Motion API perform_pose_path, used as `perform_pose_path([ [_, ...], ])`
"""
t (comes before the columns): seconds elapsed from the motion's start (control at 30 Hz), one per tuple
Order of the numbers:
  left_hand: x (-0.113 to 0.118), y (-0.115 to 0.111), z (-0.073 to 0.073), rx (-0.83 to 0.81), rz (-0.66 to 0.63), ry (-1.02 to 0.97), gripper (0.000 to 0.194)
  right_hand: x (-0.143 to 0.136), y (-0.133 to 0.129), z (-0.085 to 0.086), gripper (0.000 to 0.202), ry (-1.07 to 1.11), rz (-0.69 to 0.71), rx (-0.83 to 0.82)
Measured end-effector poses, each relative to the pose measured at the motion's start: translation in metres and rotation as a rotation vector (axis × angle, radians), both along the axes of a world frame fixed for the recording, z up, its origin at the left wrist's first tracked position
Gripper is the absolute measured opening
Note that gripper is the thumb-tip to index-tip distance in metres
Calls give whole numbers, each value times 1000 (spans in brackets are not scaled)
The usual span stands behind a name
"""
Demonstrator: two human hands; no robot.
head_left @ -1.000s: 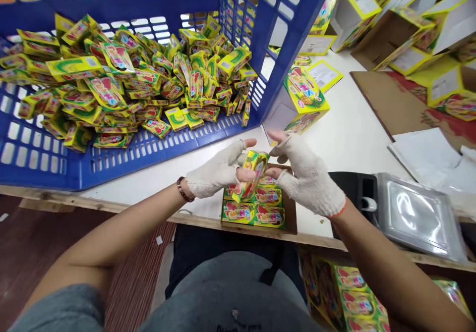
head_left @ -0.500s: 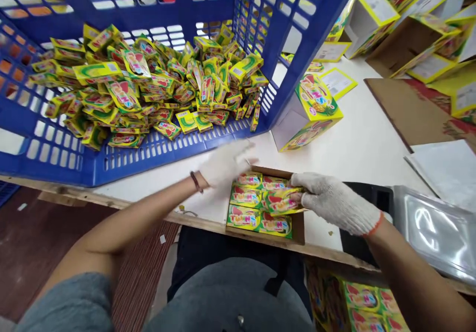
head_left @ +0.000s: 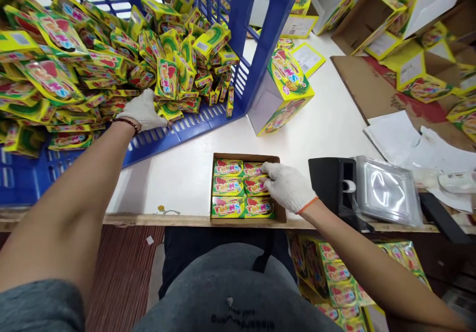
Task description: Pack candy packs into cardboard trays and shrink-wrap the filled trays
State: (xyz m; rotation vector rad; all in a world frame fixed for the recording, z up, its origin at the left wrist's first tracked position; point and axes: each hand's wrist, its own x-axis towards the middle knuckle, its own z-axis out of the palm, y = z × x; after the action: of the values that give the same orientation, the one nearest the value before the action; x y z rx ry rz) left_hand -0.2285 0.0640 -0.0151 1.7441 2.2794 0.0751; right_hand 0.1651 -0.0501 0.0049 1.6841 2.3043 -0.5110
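My left hand [head_left: 143,111], in a white glove, reaches into the blue crate [head_left: 189,133] at the front of a pile of small yellow-green Twins boxes [head_left: 167,78]. Its thumb and fingers are spread beside a small box [head_left: 171,112]; some fingertips are hidden. My right hand [head_left: 288,186], gloved too, lies over the right side of a shallow brown carton [head_left: 281,213]. Its fingers are closed on the edge of a Twins box [head_left: 255,186] in the right column. Twins boxes [head_left: 227,207] lie flat in two columns inside this carton.
An open Twins display box [head_left: 284,91] stands beside the crate. A black device [head_left: 330,183] and a clear plastic tray [head_left: 388,191] are to the right. Behind them lie cardboard [head_left: 360,86] and several open cartons [head_left: 368,20]. Packed boxes [head_left: 338,272] sit below the table edge.
My left hand has moved from beside the carton up and left into the crate. The box in my right hand, tilted before, now lies lower in the carton. The view has shifted.
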Motion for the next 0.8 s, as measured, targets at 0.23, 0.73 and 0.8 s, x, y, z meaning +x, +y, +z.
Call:
perform_pose_path([
  [0.23, -5, -5, 6, 13, -84, 148, 66, -9, -5, -2, 21, -309, 341, 30],
  [0.73, 79, -109, 27, 481, 106, -781, 24, -9, 4, -22, 36, 173, 319, -102],
  [0.8, 106, -116, 27, 428, -13, -829, 25, -14, 7, -8, 41, 443, 211, 44],
])
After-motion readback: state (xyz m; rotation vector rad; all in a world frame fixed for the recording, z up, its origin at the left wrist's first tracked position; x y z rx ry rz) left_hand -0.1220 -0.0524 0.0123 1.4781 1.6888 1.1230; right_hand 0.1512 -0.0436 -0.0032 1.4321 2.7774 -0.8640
